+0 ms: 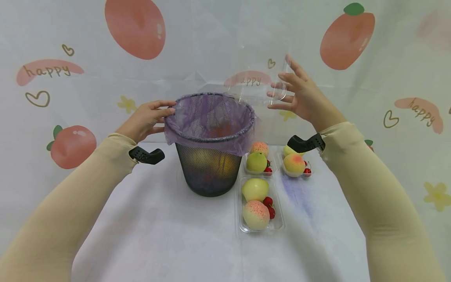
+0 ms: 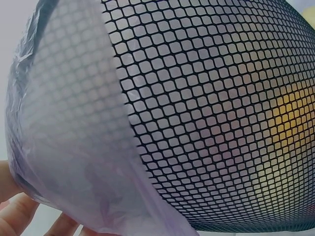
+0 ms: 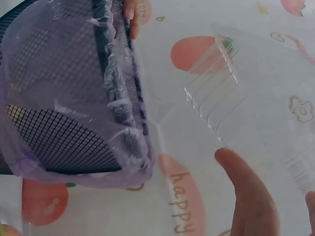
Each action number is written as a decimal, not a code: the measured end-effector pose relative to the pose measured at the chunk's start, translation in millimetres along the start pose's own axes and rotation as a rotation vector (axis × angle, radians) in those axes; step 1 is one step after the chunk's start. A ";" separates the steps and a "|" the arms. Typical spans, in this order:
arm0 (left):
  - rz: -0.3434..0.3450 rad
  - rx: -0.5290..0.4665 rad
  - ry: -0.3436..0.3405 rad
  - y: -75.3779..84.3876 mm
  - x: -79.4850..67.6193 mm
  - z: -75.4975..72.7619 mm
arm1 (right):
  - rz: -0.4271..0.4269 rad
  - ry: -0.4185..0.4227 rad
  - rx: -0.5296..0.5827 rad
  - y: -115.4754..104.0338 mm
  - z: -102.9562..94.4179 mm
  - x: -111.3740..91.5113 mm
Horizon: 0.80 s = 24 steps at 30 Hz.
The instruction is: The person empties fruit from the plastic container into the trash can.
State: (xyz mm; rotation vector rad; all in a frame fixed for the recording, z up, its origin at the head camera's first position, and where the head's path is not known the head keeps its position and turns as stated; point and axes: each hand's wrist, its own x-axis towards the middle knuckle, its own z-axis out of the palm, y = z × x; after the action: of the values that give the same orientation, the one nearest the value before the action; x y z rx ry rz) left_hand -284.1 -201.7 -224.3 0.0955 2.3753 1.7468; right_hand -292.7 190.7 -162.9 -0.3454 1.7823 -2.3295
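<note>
A black mesh wastebasket [image 1: 211, 172], lined with a purple plastic bag [image 1: 225, 113], stands upright on the table. Against its left rim rest the extended fingers of my left hand [image 1: 149, 117]. Up and to the right of the rim, my right hand [image 1: 299, 92] holds a clear plastic container [image 1: 257, 82] by its edge with spread fingers. In the right wrist view the container's ribbed side [image 3: 216, 93] shows beside the thumb [image 3: 246, 191]. Blurred yellow and red things [image 2: 290, 123] show through the mesh.
Right of the basket lies a clear tray [image 1: 280, 223] with a yellow-green fruit, a peach [image 1: 256, 215] and small red fruits. Two similar filled trays sit behind it, with a green pear [image 1: 256, 162] in one. A printed cloth [image 1: 197, 39] hangs behind the table.
</note>
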 end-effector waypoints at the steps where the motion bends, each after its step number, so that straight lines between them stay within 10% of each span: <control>1: -0.001 0.001 0.001 0.1 0.0 0.1 | 0.001 -0.006 -0.003 0.8 -2.7 -0.8; 24: 0.005 -0.005 -0.002 -1.9 1.2 -0.6 | 0.040 -0.117 0.030 27.6 -68.7 -41.9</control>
State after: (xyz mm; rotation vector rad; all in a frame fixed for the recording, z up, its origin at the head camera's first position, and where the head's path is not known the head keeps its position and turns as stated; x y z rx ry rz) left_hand -285.2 -202.7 -226.1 0.1031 2.3712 1.7534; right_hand -272.9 258.8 -209.7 -0.4279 1.6825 -2.2568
